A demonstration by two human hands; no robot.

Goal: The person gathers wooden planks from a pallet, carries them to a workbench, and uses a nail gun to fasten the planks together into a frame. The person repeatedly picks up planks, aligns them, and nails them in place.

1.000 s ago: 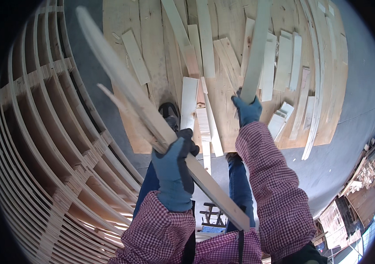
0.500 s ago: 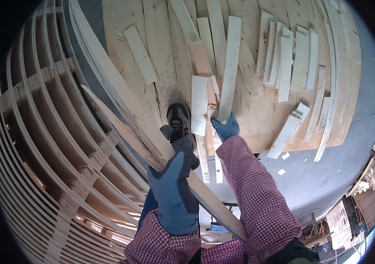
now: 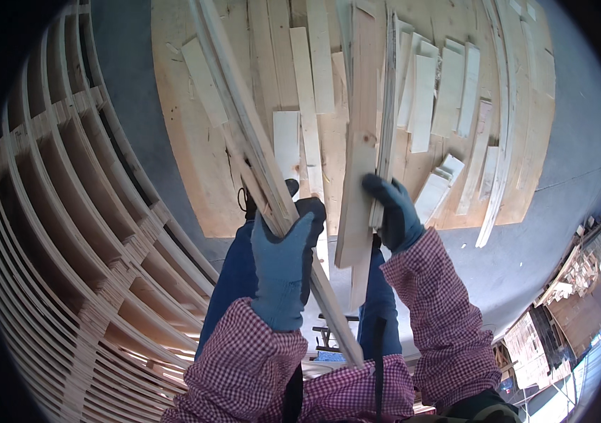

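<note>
Slatted rack [image 3: 113,243]: filling the far left, pale ribs crossed by blocky bands, its near edge just beside the left leg.
Left short board [image 3: 202,81]: flat on the panel, its right side partly covered by the bundle slanting across in front.
Left hand [image 3: 279,264]: blue-gloved and wrapped firmly round a bundle of strips [image 3: 233,92], which angles from the top edge, through the grip, down toward the lap.
Middle boards: a short pale board [image 3: 286,141] sits in the gap between the hands, a narrow strip [image 3: 303,92] right next to it.
Right hand [image 3: 400,215]: gloved too, closed near the lower ends of a wide board [image 3: 362,120] and thin strips [image 3: 386,106]; some fingers are hidden behind the wood.
Blocked view: that upright pair covers the centre of the panel.
Right-side pieces: short pale boards [image 3: 447,92] in a loose row, a small stack [image 3: 439,187] near the right hand, long strips [image 3: 503,113] by the edge.
Surface: a broad wooden panel [image 3: 180,169], planked and light brown, under all the loose pieces.
Room: grey floor [image 3: 575,155] around it; far right, a jumbled scrap heap [image 3: 582,264].
</note>
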